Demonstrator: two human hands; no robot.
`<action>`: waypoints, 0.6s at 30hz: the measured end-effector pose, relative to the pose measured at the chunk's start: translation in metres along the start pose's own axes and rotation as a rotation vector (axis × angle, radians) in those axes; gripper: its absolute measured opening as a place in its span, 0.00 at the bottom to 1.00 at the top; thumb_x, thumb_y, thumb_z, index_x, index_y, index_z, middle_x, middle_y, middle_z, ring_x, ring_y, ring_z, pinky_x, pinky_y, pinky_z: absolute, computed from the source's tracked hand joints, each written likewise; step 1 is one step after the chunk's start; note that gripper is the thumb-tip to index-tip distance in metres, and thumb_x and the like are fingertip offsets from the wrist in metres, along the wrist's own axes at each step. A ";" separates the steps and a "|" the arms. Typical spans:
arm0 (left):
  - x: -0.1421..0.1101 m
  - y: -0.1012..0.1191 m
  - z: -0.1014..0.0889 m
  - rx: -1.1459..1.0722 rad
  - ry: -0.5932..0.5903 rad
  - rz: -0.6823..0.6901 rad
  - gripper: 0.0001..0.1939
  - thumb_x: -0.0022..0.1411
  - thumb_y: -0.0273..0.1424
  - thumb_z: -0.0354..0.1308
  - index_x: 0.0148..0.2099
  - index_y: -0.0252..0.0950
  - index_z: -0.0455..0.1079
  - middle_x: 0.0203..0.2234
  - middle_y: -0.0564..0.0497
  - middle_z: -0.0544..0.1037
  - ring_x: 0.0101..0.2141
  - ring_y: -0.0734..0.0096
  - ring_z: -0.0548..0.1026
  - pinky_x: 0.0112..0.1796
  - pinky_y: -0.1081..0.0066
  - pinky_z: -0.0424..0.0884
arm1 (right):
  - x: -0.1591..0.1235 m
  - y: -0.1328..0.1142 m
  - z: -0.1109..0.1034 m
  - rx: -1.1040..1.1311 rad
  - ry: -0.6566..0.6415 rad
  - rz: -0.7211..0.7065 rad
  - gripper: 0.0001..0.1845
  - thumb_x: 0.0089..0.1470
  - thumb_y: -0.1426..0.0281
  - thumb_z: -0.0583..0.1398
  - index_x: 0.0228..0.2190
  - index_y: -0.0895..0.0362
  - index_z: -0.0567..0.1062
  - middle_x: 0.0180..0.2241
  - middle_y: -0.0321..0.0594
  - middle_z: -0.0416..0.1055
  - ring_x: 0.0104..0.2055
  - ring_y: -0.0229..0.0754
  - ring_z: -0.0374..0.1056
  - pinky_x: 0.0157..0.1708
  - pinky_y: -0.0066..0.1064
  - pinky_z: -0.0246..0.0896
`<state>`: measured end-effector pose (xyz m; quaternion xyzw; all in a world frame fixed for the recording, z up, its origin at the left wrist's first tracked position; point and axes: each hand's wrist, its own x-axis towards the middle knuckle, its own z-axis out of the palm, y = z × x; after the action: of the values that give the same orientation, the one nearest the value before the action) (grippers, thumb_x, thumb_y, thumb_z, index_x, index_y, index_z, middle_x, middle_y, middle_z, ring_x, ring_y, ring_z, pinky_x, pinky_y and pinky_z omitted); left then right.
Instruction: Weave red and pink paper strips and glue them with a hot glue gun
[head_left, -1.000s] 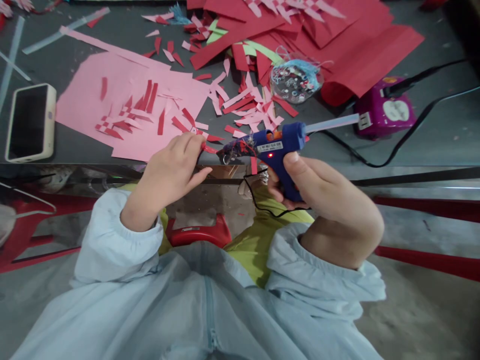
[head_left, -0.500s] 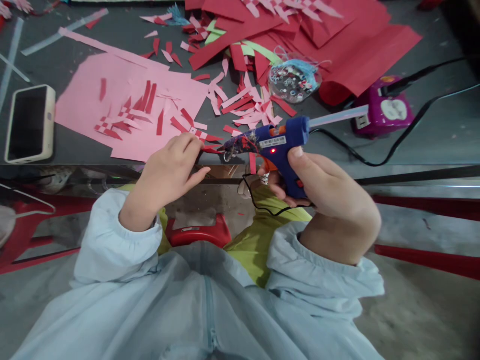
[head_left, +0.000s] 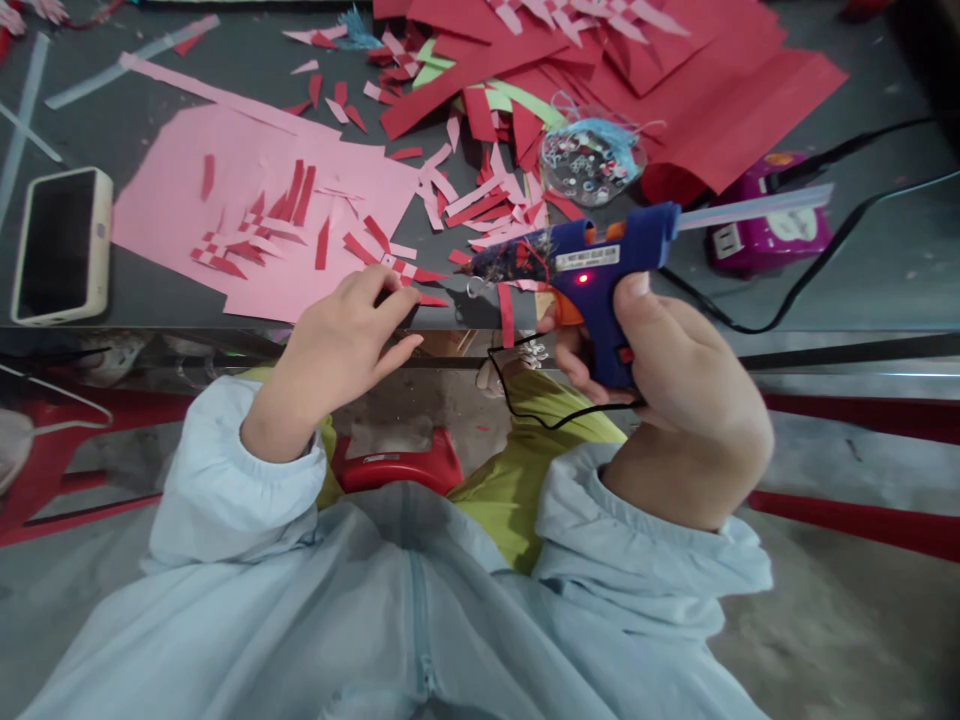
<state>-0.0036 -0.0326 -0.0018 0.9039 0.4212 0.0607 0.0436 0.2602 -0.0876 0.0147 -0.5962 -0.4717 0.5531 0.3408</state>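
Note:
My right hand [head_left: 660, 360] is wrapped around the handle of a blue hot glue gun [head_left: 592, 265], its red light lit. A clear glue stick [head_left: 757, 205] juts from the gun's back end, and the dirty nozzle points left, a short way from the woven paper piece [head_left: 401, 268]. That red and pink piece lies near the table's front edge. My left hand [head_left: 341, 335] holds it down at its near side with bent fingers, the thumb sticking out apart. Part of the piece is hidden behind those fingers.
Pink paper [head_left: 172, 190] bears several woven pieces, with a phone [head_left: 64, 245] to its left. Loose strips [head_left: 495, 205], red sheets [head_left: 720, 110] and a clear bead dish [head_left: 592, 165] lie beyond. A purple power socket [head_left: 772, 225] and black cable [head_left: 795, 295] are at right.
The glue gun has moved right and slightly up with my right hand, its nozzle drawing away from the woven piece. My left index finger has lifted and straightened a little.

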 end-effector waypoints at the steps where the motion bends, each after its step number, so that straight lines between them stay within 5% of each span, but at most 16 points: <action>1: 0.000 0.000 0.000 0.004 0.003 0.007 0.16 0.69 0.35 0.54 0.56 0.36 0.68 0.50 0.40 0.73 0.49 0.55 0.74 0.39 0.63 0.74 | 0.000 0.000 0.000 0.006 0.008 -0.006 0.34 0.63 0.42 0.48 0.23 0.57 0.70 0.16 0.37 0.63 0.16 0.31 0.54 0.18 0.30 0.45; 18: 0.000 0.000 0.001 0.027 0.008 0.013 0.14 0.70 0.34 0.54 0.55 0.37 0.68 0.50 0.41 0.73 0.49 0.57 0.73 0.38 0.65 0.73 | 0.006 0.004 0.005 0.039 0.043 -0.059 0.32 0.59 0.39 0.51 0.26 0.56 0.71 0.16 0.34 0.65 0.13 0.31 0.54 0.13 0.26 0.44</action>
<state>-0.0033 -0.0330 -0.0029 0.9068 0.4165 0.0588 0.0296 0.2554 -0.0838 0.0085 -0.5872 -0.4706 0.5388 0.3787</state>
